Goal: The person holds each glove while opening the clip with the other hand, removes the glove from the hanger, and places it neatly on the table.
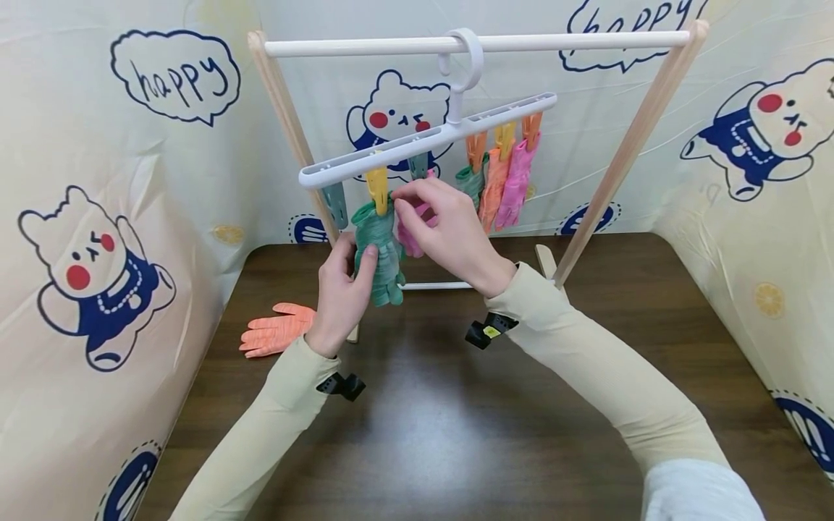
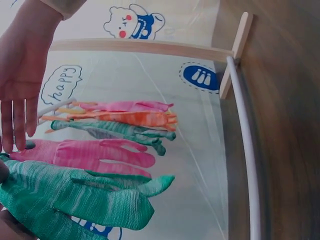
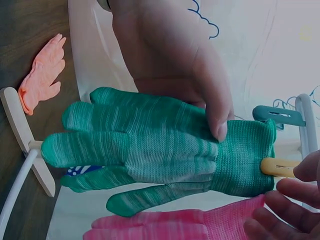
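A green striped knit glove point(image 1: 384, 264) hangs fingers down from a yellow clothespin point(image 1: 377, 189) on the white hanger bar point(image 1: 371, 161). My left hand point(image 1: 343, 286) holds this glove by its left side, thumb in front and the other fingers behind it. Beside the cuff is my right hand point(image 1: 446, 224), its fingers loosely extended near the pin; in the right wrist view the thumb is close to the yellow pin's end. Just behind hangs a pink glove point(image 2: 85, 155), partly hidden by the right hand in the head view, below a teal clothespin point(image 1: 418, 166).
Orange and yellow pins on the hanger's right half hold a green glove point(image 1: 468, 181), an orange glove point(image 1: 495, 184) and a pink glove point(image 1: 517, 184). A bare teal pin point(image 1: 335, 205) hangs at the left end. An orange glove point(image 1: 276, 331) lies on the table. Wooden posts point(image 1: 625, 159) flank the hanger.
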`<state>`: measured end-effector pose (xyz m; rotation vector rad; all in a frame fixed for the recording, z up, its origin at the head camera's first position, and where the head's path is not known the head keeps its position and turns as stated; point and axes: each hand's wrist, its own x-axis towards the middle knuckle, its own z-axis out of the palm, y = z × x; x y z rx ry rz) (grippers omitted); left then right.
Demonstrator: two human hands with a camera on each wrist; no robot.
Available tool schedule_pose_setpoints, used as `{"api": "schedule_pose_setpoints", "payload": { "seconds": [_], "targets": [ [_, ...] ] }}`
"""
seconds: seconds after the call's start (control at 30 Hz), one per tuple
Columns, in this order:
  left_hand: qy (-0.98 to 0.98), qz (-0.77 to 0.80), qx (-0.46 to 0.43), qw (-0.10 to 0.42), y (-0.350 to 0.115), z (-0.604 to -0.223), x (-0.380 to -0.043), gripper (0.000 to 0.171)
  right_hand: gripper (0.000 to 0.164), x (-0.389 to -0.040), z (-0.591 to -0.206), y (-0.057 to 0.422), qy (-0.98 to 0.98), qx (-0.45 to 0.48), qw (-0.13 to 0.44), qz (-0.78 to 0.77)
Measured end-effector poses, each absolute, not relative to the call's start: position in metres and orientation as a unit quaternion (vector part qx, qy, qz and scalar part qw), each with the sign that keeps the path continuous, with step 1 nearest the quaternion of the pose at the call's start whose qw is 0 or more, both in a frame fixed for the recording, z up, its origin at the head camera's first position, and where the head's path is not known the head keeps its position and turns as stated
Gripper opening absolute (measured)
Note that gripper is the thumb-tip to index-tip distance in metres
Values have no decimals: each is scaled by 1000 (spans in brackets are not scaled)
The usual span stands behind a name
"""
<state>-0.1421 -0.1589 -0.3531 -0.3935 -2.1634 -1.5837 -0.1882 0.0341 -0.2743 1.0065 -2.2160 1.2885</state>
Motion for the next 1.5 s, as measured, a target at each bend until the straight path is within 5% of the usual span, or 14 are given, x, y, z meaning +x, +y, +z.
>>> {"api": "schedule_pose_setpoints", "payload": {
  "seconds": [1.5],
  "targets": [
    [-744, -628, -152, 169, -165, -351, -136, 32, 32, -202, -270, 1, -689, 289, 32, 664]
  ]
}}
